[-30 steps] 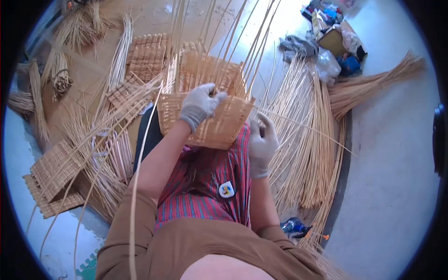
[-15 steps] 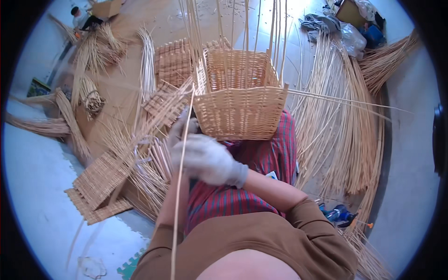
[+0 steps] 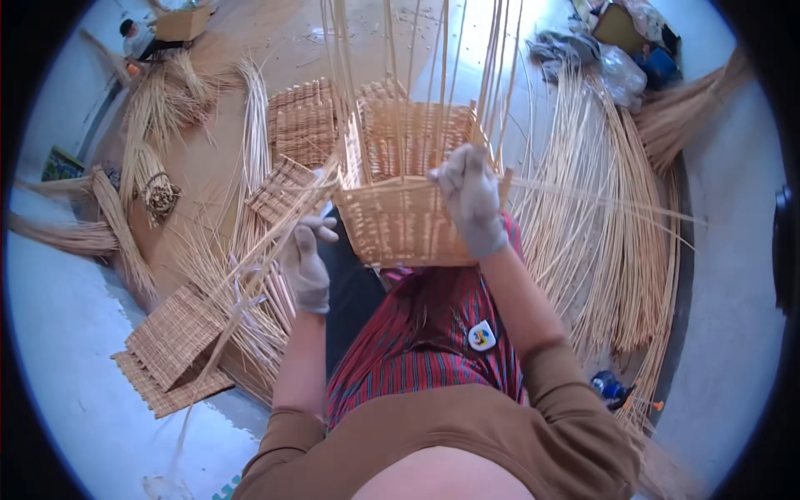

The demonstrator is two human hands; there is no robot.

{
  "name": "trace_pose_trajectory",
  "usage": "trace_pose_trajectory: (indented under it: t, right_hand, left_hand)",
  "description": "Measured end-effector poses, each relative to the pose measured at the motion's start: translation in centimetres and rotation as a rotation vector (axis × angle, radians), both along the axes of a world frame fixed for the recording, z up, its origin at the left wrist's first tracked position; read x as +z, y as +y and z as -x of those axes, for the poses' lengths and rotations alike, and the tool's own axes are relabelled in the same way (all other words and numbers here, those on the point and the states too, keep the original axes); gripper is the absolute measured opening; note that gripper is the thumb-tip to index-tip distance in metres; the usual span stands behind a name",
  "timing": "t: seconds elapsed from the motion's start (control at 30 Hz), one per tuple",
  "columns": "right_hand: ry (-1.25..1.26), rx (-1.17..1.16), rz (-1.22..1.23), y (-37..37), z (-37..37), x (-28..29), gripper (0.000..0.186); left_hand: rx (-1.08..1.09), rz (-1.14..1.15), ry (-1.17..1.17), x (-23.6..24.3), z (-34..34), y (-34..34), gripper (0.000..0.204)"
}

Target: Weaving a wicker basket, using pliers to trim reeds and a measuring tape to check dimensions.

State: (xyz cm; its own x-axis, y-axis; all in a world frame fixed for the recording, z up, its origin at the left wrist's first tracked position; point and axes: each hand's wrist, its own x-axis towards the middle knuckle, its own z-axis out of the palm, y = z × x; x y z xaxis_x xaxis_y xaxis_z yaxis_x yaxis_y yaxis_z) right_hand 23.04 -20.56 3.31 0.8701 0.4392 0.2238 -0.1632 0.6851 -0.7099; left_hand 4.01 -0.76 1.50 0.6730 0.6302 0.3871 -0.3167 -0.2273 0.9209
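Note:
A woven wicker basket (image 3: pixel 404 225) sits in front of my knees, with tall thin stakes rising from its rim. My right hand (image 3: pixel 473 200), in a pale grey glove, is at the basket's front right corner. Its fingers are closed among the stakes, and what they grip is hidden. To the left of the basket is my left hand (image 3: pixel 305 262), gloved too, its fingers partly bent and apart. Loose cane strands (image 3: pixel 287 225) run from the basket's left corner down past this hand, blurred in places. I cannot see any strand gripped in it.
Long cane bundles (image 3: pixel 617 250) lie on the floor at the right. Woven panels (image 3: pixel 177 333) rest at the lower left, others (image 3: pixel 302 121) behind the basket. A tied bundle (image 3: pixel 158 187) lies at the far left. Near my right elbow is a dark blue object (image 3: pixel 611 388). Another person (image 3: pixel 137 42) sits far left.
My hands were close together below the basket's left corner. The right hand has moved up and right to the front right corner; the left stays at the left. A long strand upright beside them has swung left.

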Motion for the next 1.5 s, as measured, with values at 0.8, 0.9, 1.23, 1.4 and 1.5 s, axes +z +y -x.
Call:
trace_pose_trajectory:
  t: [0.8, 0.9, 1.23, 1.4, 1.5]
  right_hand:
    - [-0.648, -0.129, 0.684, 2.9, -0.6, 4.9, 0.047]
    - [-0.959, -0.301, 0.743, 6.5, -0.4, 9.0, 0.033]
    - [-0.805, -0.599, 0.458, 2.4, -1.3, 1.2, 0.065]
    - [-0.206, -0.44, 0.523, -3.2, 2.6, 0.5, 0.017]
    - [-0.078, -0.338, 0.629, -5.3, 1.0, -0.2, 0.016]
  left_hand:
    - [-0.101, 0.153, -0.125, -4.5, -9.6, 1.9, 0.048]
    - [-0.08, 0.196, -0.191, -3.9, -9.6, 1.1, 0.045]
    - [0.208, 0.068, -0.136, -4.5, -9.9, 0.0, 0.058]
    - [0.151, 0.0, -0.14, -4.3, -9.7, 0.4, 0.064]
    - [0.26, 0.108, -0.033, -4.1, -7.6, -2.1, 0.039]
